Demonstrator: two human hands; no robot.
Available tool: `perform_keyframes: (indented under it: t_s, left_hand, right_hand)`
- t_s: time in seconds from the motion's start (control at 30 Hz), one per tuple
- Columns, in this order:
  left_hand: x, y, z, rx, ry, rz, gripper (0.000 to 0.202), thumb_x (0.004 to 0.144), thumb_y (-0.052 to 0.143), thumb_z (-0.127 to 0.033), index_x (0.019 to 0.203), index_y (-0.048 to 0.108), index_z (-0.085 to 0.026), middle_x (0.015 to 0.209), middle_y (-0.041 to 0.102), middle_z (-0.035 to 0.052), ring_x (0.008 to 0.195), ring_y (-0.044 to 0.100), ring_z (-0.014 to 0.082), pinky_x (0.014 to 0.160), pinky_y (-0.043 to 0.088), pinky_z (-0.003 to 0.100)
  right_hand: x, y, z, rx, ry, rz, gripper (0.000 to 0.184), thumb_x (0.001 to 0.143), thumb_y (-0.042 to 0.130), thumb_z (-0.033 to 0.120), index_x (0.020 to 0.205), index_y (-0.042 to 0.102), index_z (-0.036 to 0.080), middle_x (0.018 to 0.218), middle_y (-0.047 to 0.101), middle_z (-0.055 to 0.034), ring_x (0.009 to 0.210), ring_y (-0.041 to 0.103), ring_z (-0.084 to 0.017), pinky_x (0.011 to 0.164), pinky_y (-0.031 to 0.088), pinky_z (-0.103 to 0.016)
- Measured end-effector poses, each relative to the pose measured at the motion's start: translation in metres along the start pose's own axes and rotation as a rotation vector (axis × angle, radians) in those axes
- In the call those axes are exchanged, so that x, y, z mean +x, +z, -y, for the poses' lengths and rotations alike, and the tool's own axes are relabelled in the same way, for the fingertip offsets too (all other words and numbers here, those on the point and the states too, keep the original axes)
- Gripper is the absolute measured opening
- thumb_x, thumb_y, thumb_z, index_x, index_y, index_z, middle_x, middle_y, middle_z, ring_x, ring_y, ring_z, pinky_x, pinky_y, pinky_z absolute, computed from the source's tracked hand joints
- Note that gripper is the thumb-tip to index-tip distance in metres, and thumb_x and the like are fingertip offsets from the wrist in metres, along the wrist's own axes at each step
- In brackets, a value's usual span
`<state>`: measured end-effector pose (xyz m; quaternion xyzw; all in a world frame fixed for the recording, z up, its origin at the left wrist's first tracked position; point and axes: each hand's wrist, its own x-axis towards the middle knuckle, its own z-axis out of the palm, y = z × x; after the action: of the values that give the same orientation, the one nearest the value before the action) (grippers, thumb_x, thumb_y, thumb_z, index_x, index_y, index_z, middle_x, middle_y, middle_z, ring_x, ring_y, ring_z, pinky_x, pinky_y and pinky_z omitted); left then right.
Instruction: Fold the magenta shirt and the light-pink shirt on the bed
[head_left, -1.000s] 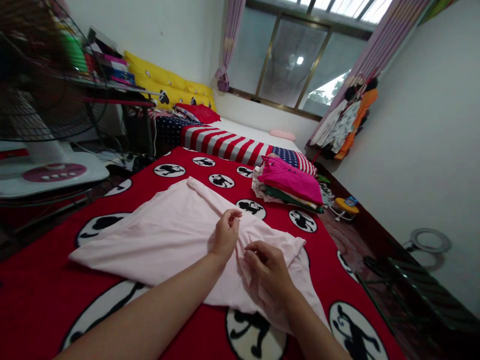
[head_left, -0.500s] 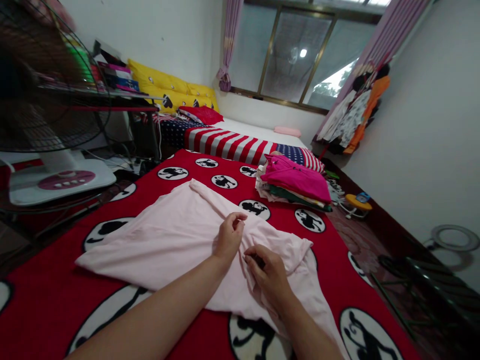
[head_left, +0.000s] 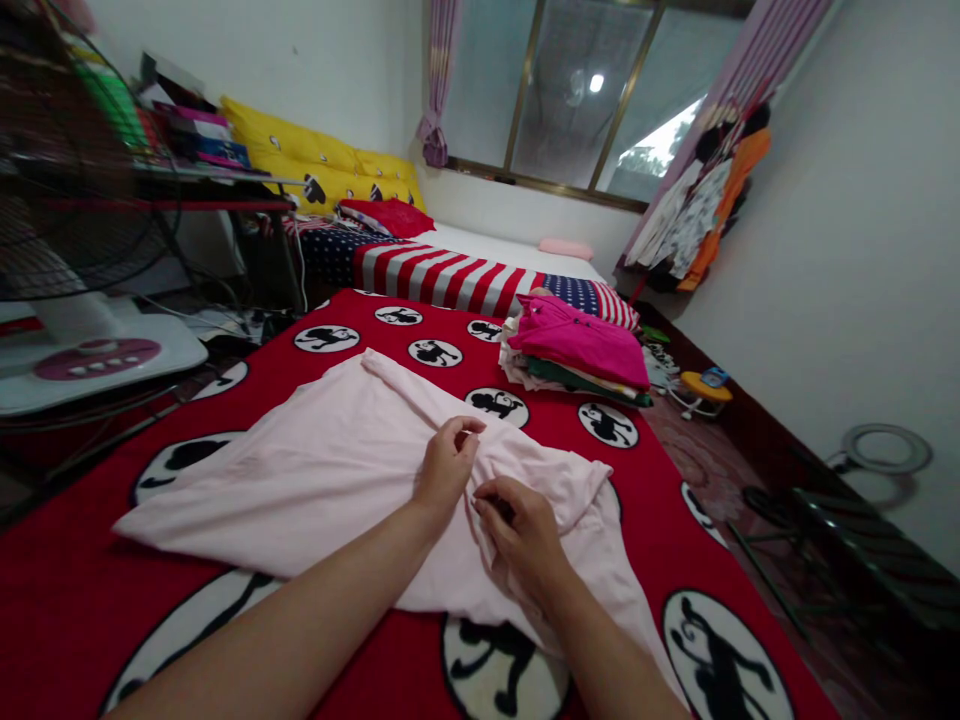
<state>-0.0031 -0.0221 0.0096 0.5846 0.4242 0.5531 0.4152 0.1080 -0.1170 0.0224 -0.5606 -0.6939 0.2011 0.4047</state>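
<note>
The left hand [head_left: 448, 465] pinches the pink shirt [head_left: 300, 480] narrowly; the right hand [head_left: 521, 530] seems to as well. The shirt remains unfolded; the stack [head_left: 574, 360] nearby looks folded.

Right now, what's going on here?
A person is handling a pale pink garment with bare hands. It lies spread on a red blanket with a black-and-white monkey print. The left hand and right hand both grip gathered fabric near its middle. Farther along the same blanket sits a stack of folded clothes, topped by a magenta piece, beside a stars-and-stripes bed cover.
</note>
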Motion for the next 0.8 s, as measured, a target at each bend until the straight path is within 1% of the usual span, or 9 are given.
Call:
perform_keyframes:
  t_s: [0.13,0.37,0.5,0.57,0.63,0.67,0.73,0.77,0.8]
  left_hand:
    - [0.000,0.000,0.001,0.005,0.007,0.007,0.021,0.078,0.050,-0.015,0.092,0.065,-0.017,0.091,0.069,0.0040,0.077,0.062,0.0154,0.073,0.048,0.027]
    - [0.000,0.000,0.002,0.000,0.003,0.014,0.021,0.078,0.050,-0.015,0.092,0.065,-0.017,0.092,0.069,0.0047,0.080,0.063,0.0163,0.076,0.049,0.028]
    - [-0.001,0.000,-0.001,0.000,0.005,0.014,0.020,0.078,0.050,-0.015,0.091,0.065,-0.016,0.090,0.068,0.0045,0.079,0.062,0.0161,0.074,0.048,0.027]
    - [-0.002,0.000,-0.003,0.006,0.013,0.009,0.020,0.078,0.050,-0.015,0.091,0.065,-0.016,0.089,0.068,0.0044,0.077,0.061,0.0158,0.072,0.048,0.026]
    - [-0.003,0.000,-0.004,0.017,0.021,0.011,0.020,0.078,0.050,-0.015,0.092,0.065,-0.016,0.088,0.067,0.0043,0.076,0.060,0.0153,0.070,0.047,0.025]
    - [-0.004,0.000,-0.004,0.026,0.024,0.011,0.021,0.078,0.050,-0.015,0.092,0.066,-0.016,0.088,0.067,0.0042,0.075,0.060,0.0150,0.069,0.047,0.025]
    - [-0.006,0.000,-0.006,0.052,0.033,0.018,0.021,0.078,0.051,-0.015,0.093,0.066,-0.016,0.086,0.067,0.0039,0.074,0.060,0.0146,0.068,0.046,0.024]
    - [-0.007,-0.001,-0.008,0.068,0.045,0.027,0.021,0.079,0.051,-0.014,0.094,0.066,-0.016,0.086,0.067,0.0038,0.074,0.060,0.0145,0.067,0.046,0.024]
    - [-0.008,-0.001,-0.011,0.084,0.063,0.042,0.020,0.079,0.052,-0.014,0.094,0.066,-0.017,0.087,0.067,0.0038,0.074,0.060,0.0144,0.066,0.046,0.023]
  right_hand:
    - [0.001,-0.001,0.000,-0.007,0.001,0.008,0.010,0.082,0.058,0.018,0.084,0.067,0.023,0.079,0.068,-0.0003,0.072,0.059,-0.015,0.064,0.041,-0.024]
    - [0.001,-0.001,0.001,0.016,0.026,0.020,0.011,0.081,0.057,0.018,0.085,0.067,0.022,0.079,0.068,-0.0007,0.072,0.059,-0.015,0.064,0.042,-0.024]
    - [0.001,-0.007,0.007,0.156,0.089,0.010,0.017,0.080,0.057,0.019,0.094,0.067,0.021,0.079,0.067,-0.0007,0.066,0.058,-0.014,0.060,0.043,-0.024]
    - [0.003,-0.020,0.008,0.243,0.129,-0.064,0.021,0.081,0.057,0.023,0.099,0.066,0.020,0.082,0.067,-0.0017,0.062,0.057,-0.013,0.057,0.044,-0.023]
    - [0.004,-0.042,0.006,0.245,0.169,-0.226,0.020,0.081,0.057,0.030,0.096,0.064,0.019,0.080,0.066,-0.0026,0.059,0.056,-0.013,0.054,0.043,-0.023]
    - [0.004,-0.056,0.002,0.201,0.195,-0.326,0.020,0.081,0.057,0.034,0.093,0.063,0.019,0.076,0.065,-0.0027,0.059,0.056,-0.013,0.053,0.042,-0.023]
    - [0.003,-0.083,-0.009,0.012,0.274,-0.475,0.024,0.082,0.056,0.041,0.081,0.062,0.018,0.066,0.062,-0.0026,0.057,0.055,-0.015,0.053,0.039,-0.024]
    - [0.001,-0.096,-0.015,-0.114,0.328,-0.486,0.029,0.083,0.054,0.045,0.074,0.062,0.019,0.062,0.060,-0.0027,0.056,0.054,-0.015,0.052,0.037,-0.024]
    - [-0.001,-0.106,-0.022,-0.240,0.385,-0.444,0.035,0.083,0.052,0.048,0.068,0.061,0.019,0.058,0.059,-0.0030,0.055,0.053,-0.015,0.051,0.035,-0.025]
